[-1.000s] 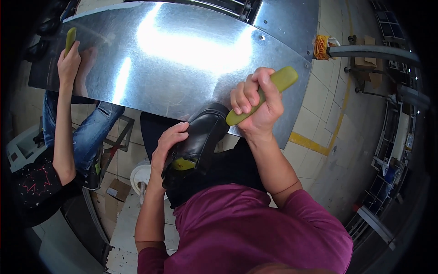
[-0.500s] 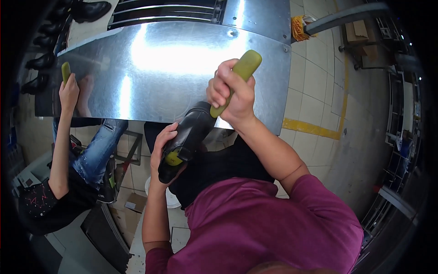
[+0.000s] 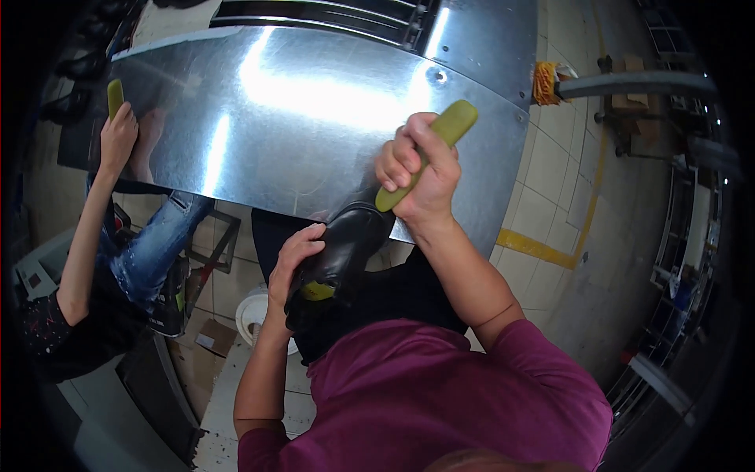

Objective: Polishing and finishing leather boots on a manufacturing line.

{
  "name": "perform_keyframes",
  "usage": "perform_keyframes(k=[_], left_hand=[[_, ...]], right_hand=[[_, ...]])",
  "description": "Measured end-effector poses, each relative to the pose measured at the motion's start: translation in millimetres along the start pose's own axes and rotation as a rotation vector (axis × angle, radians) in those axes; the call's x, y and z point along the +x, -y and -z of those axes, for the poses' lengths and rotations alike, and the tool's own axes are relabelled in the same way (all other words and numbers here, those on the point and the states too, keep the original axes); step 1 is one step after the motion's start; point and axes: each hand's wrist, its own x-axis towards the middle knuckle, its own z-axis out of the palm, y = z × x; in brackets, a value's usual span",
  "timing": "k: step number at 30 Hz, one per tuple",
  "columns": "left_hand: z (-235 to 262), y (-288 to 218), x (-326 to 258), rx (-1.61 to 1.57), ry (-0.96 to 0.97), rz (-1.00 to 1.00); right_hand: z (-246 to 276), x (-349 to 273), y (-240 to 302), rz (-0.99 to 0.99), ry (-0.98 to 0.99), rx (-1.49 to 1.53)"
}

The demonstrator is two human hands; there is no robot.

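Note:
A black leather shoe (image 3: 351, 240) rests slanted over my lap at the near edge of the metal table. Yellow-green material (image 3: 317, 291) shows at its lower end. My left hand (image 3: 288, 267) is closed round the shoe's left side, its thumb hidden. My right hand (image 3: 427, 177) makes a fist round an olive-green, rounded bar (image 3: 456, 123). The bar's lower end is at the shoe's far end, close against it; whether they touch I cannot tell.
A shiny metal table (image 3: 299, 149) spans the front, with a slotted rail section (image 3: 330, 20) behind. To the left, a co-worker's hand (image 3: 118, 141) holds a similar green bar (image 3: 116, 96). Black shoes (image 3: 69, 108) stand at far left. A white bucket (image 3: 253, 311) sits below.
The whole view has shifted a little. The shoe and my right hand with the bar sit slightly lower and farther right in the picture. Both grips stay the same.

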Motion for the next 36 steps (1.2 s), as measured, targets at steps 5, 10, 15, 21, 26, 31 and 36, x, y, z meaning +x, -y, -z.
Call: perform_keyframes(k=[5,10,15,21,26,31,36], left_hand=[[-3.3,0.3,-1.7,0.018,-0.048,0.046],[-3.0,-1.8,2.0,0.036,-0.061,0.032],[-4.7,-0.3,3.9,0.031,-0.070,0.035],[-4.7,-0.1,3.8,0.030,-0.064,-0.013],[1.5,-8.2,9.4,0.108,0.007,0.009],[7.8,-14.2,14.5,0.109,0.044,0.018],[8.8,-12.8,19.9,0.153,0.105,-0.038]], right_hand=[[-5.8,-7.1,-2.6,0.034,0.072,-0.038],[-13.2,-9.5,-3.1,0.123,0.208,-0.285],[-11.6,-9.4,-3.7,0.092,0.212,-0.217],[-6.7,3.0,1.8,-0.073,0.474,-0.306],[-35.8,8.2,-10.6,-0.195,0.671,-0.976],[-23.4,7.0,4.5,-0.229,0.424,-0.848],[-10.7,-0.1,-9.4,-0.021,0.392,-0.521]])
